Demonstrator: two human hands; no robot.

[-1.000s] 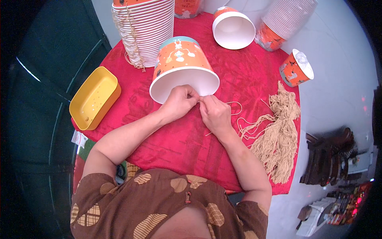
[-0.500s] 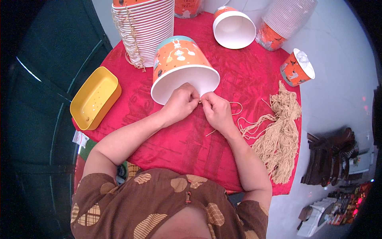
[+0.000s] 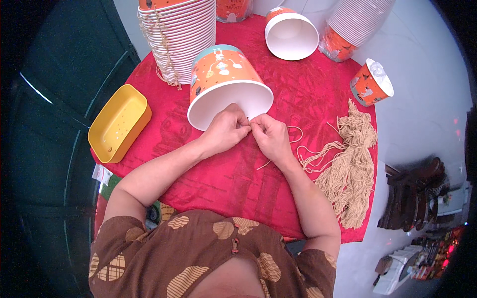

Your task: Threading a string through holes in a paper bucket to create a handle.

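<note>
An orange paper bucket with printed figures and a white inside lies on its side, its mouth toward me. Just at the lower right of its rim, my left hand and my right hand meet in a pinch, fingertips nearly touching. Between them is the end of a tan string, which loops out past my right hand. A small dark hole shows in the bucket wall right above the fingertips. How the string runs between the fingers is too small to make out.
A bundle of tan string lies at the right on the red cloth. At the left sits a yellow plastic basket with small bits inside. Stacked buckets, a tipped bucket, stacked cups and an orange cup stand farther back.
Both hands keep their pinch at the rim, with only a slight shift of the fingers. The small hole by the fingertips shows more clearly now. The bucket stays in place.
</note>
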